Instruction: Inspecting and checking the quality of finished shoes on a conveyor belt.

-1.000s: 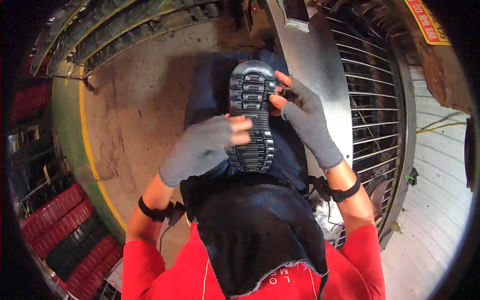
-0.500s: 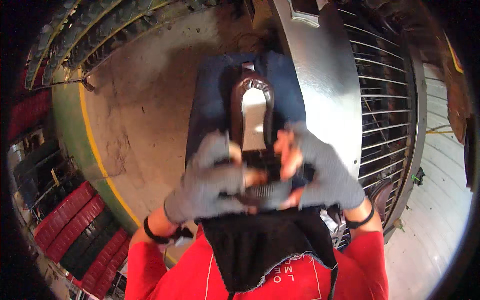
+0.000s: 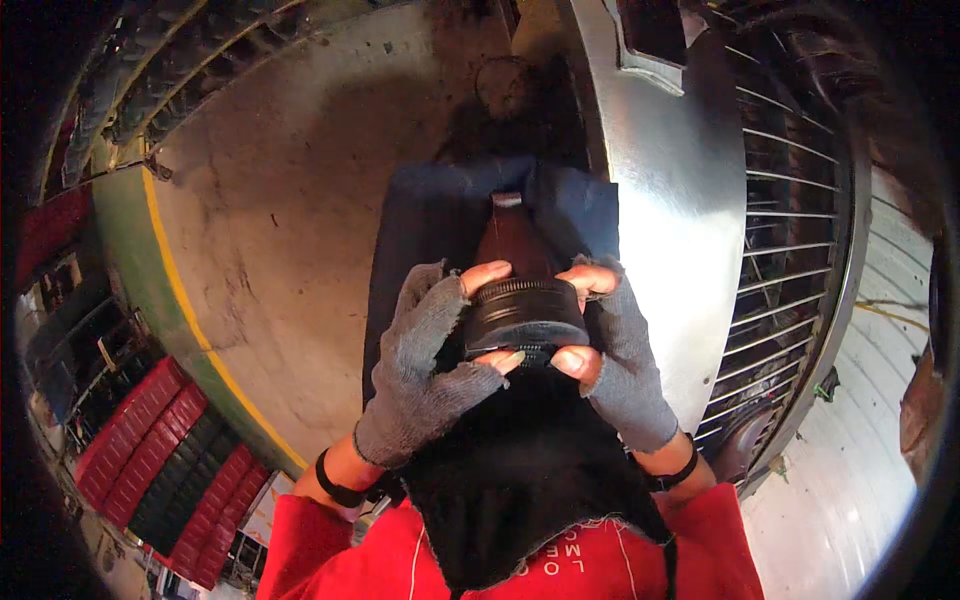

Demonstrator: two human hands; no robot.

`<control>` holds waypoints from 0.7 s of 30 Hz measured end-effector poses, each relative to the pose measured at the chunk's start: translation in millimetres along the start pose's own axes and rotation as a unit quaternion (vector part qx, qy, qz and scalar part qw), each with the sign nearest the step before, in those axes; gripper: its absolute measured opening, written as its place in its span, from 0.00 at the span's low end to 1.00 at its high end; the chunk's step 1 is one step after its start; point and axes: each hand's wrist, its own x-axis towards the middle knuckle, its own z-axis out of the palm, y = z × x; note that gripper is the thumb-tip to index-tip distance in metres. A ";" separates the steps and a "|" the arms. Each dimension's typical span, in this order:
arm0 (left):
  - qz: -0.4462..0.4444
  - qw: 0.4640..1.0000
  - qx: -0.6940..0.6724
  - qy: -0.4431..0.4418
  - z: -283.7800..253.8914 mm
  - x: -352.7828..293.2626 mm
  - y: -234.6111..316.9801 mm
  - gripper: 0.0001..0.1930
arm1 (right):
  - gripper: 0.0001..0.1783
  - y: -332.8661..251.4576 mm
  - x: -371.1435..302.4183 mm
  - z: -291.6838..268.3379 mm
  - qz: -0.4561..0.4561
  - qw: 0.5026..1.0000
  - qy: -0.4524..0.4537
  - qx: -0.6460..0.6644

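Note:
A black shoe sole point(image 3: 530, 318) with a finely ridged edge sits between my hands, held in front of my apron. Gray fingerless gloves cover both hands. My left hand point(image 3: 425, 350) grips the sole's left side, fingertips on the ridged edge and thumb low on the near side. On the opposite side, my right hand point(image 3: 622, 350) holds it the same way. Just beyond the sole, a dark brown leather shoe upper point(image 3: 515, 245) rests over my lap, narrowing to a small pale tab. How closely sole and upper meet is hidden.
Dark blue cloth point(image 3: 410, 215) covers my lap, and a black apron point(image 3: 530, 480) hangs at my front. A shiny metal surface point(image 3: 665, 200) runs along my right, beside a barred rack point(image 3: 785, 240). Red and black ridged pieces point(image 3: 135, 425) stand in a row at left.
The sole has come into a steady two-handed grip, after blurred hand motion. The upper's pale underside, visible before, is now out of sight. My head view has shifted slightly.

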 end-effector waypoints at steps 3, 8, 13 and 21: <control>-0.027 0.999 0.009 -0.026 -8.1 13.2 9.9 0.34 | 0.33 8.5 11.5 -11.4 -0.010 0.999 -0.027 -0.020; -0.009 0.998 0.009 -0.061 -16.9 27.9 6.8 0.33 | 0.40 4.6 28.6 -19.9 -0.022 0.996 -0.065 -0.057; 0.067 0.997 0.013 -0.031 -6.3 7.2 -30.4 0.39 | 0.41 1.8 39.3 -17.7 -0.065 0.985 -0.113 -0.110; 0.172 0.968 -0.141 -0.118 3.3 -33.3 11.5 0.71 | 0.36 -38.3 -65.4 -6.2 -0.179 0.977 -0.075 -0.085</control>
